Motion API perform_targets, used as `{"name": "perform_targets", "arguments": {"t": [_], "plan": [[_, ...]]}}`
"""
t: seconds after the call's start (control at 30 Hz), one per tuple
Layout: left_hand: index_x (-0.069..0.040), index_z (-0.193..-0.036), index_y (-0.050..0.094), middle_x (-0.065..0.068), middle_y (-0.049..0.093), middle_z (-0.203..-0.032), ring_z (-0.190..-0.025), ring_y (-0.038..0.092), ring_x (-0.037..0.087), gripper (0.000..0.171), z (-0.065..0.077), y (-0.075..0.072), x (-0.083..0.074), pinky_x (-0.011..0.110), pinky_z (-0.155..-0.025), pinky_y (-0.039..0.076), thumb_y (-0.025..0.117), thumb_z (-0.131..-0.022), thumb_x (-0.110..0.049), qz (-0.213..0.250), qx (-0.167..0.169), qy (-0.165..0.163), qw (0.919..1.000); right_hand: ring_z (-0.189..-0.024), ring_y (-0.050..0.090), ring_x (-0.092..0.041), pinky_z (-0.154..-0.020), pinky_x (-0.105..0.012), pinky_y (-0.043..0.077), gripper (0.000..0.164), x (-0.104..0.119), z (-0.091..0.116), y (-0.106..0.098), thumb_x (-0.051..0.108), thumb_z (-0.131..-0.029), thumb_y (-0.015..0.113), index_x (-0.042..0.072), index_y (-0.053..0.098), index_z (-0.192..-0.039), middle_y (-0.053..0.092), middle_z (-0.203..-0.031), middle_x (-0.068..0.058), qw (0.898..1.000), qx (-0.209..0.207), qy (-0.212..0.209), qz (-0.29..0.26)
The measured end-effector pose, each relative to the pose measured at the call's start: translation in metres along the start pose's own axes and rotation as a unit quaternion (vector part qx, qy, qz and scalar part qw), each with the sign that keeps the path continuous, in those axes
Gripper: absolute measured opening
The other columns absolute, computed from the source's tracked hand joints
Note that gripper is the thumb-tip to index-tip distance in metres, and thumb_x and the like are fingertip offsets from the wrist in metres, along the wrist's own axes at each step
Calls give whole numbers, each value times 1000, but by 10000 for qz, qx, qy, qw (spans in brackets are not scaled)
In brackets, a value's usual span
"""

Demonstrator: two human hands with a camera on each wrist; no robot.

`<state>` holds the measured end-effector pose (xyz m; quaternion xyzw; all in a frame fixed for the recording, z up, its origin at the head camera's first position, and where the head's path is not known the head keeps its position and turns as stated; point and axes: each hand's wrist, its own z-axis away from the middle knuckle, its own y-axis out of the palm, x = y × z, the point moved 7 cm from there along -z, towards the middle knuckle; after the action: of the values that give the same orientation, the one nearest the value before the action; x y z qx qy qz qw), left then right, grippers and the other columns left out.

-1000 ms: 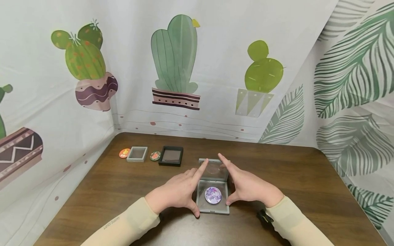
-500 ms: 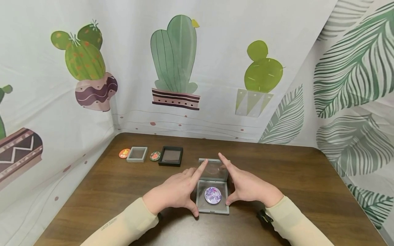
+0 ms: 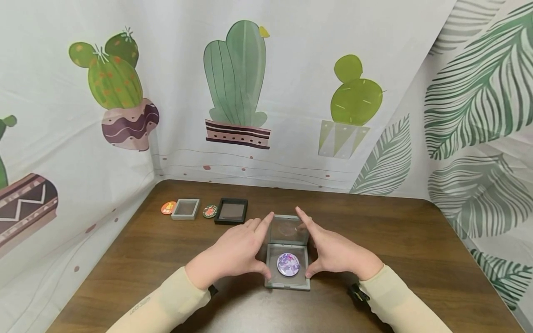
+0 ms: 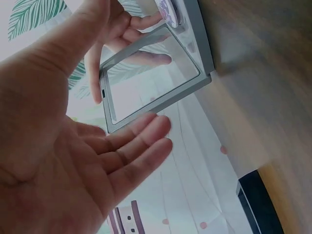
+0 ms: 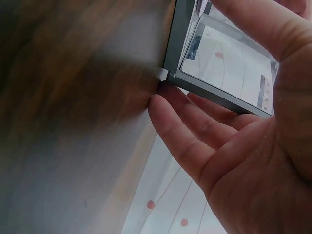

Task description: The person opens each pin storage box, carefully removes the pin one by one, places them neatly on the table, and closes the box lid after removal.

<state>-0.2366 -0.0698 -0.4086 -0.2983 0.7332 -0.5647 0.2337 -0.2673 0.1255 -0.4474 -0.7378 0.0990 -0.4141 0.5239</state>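
Note:
A grey-framed display case lies unfolded on the table, its flat base [image 3: 287,286] nearest me and its clear-windowed lid [image 3: 289,230] tilted up behind. On the base's film sits a round purple-and-white badge [image 3: 288,264]. My left hand [image 3: 235,252] is at the case's left side, thumb over the base's left edge and forefinger beside the lid. In the left wrist view its fingers [image 4: 141,156] extend along the lid's edge. My right hand [image 3: 339,252] spans the right side, thumb at the base's edge; its fingers [image 5: 175,131] are outstretched near the hinge in the right wrist view.
At the back left lie a small grey frame [image 3: 185,199] with an orange badge [image 3: 168,207], and a black frame [image 3: 231,222] beside a green-and-red badge [image 3: 209,211]. A cactus-print cloth [image 3: 291,92] hangs behind the brown table [image 3: 395,231].
My left hand has shifted slightly left, its forefinger moving off the lid to beside it, while its thumb has risen along the base's left edge. The right hand and badge stay put.

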Motion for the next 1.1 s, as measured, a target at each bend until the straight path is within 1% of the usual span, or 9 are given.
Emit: {"name": "perform_targets", "arguments": {"t": [0.07, 0.13, 0.23, 0.33, 0.43, 0.53, 0.63, 0.83, 1.1], "plan": [[-1, -155, 15, 6, 55, -114, -95, 53, 18, 139, -1, -2, -2, 33, -75, 50, 72, -56, -80, -20, -74, 71, 9999, -85, 59, -16, -78, -30, 49, 152, 0, 0, 0, 38, -53, 96, 32, -17, -155, 49, -139, -6, 10000, -6, -36, 24], [-2, -155, 16, 7, 54, -118, -100, 55, 20, 136, -2, -3, -4, 34, -79, 51, 73, -58, -79, 8, -96, 115, 9999, -85, 59, -16, -78, -30, 49, 152, 1, 0, 0, 39, -54, 96, 32, -17, -155, 49, -139, -6, 10000, -14, -57, 45], [-3, -155, 20, 6, 53, -119, -101, 54, 19, 131, -3, -4, -8, 33, -79, 51, 74, -62, -76, 78, -57, 177, 9998, -83, 59, -16, -77, -30, 49, 152, 0, 0, -1, 39, -54, 96, 31, -18, -155, 49, -139, -6, 9999, -21, -72, 67], [-3, -152, 28, 5, 52, -120, -102, 53, 17, 122, -4, -2, -10, 32, -77, 51, 74, -65, -74, 103, 71, 218, 9997, -81, 59, -16, -77, -30, 50, 152, 0, 0, -1, 40, -54, 95, 32, -17, -155, 49, -139, -5, 9999, -37, -50, 118], [-2, -148, 37, 6, 52, -124, -107, 53, 18, 112, -5, 4, -12, 32, -80, 51, 73, -68, -73, 123, 248, 253, 9993, -92, 60, -15, -84, -33, 49, 152, -1, 0, -1, 40, -54, 96, 31, -18, -155, 49, -140, -6, 9999, -26, -31, 145], [-3, -145, 42, 6, 52, -127, -111, 52, 17, 105, -6, 9, -15, 32, -82, 51, 71, -71, -72, 186, 352, 334, 9986, -102, 59, -15, -90, -35, 48, 153, -1, 0, 0, 39, -53, 96, 32, -17, -155, 49, -140, -6, 9999, -22, -22, 141], [-3, -143, 45, 5, 53, -127, -112, 52, 16, 100, -7, 14, -19, 31, -81, 52, 68, -75, -72, 218, 427, 432, 9979, -103, 59, -15, -91, -36, 48, 153, 0, 0, 0, 39, -53, 96, 31, -17, -155, 49, -139, -6, 9999, -34, -28, 143], [-4, -138, 51, 3, 55, -124, -109, 53, 14, 92, -10, 23, -26, 30, -83, 51, 66, -77, -72, 217, 725, 486, 9959, -96, 60, -15, -87, -35, 49, 153, 0, 2, 1, 40, -53, 96, 30, -17, -156, 49, -138, -6, 9999, -31, -25, 139], [-7, -130, 57, -4, 54, -105, -91, 50, 9, 83, -19, 33, -36, 25, -76, 49, 70, -76, -69, 145, 893, 590, 9942, -96, 61, -15, -88, -35, 48, 151, 1, 2, 0, 38, -55, 95, 32, -18, -155, 48, -140, -6, 10000, 50, 8, 22]]}}
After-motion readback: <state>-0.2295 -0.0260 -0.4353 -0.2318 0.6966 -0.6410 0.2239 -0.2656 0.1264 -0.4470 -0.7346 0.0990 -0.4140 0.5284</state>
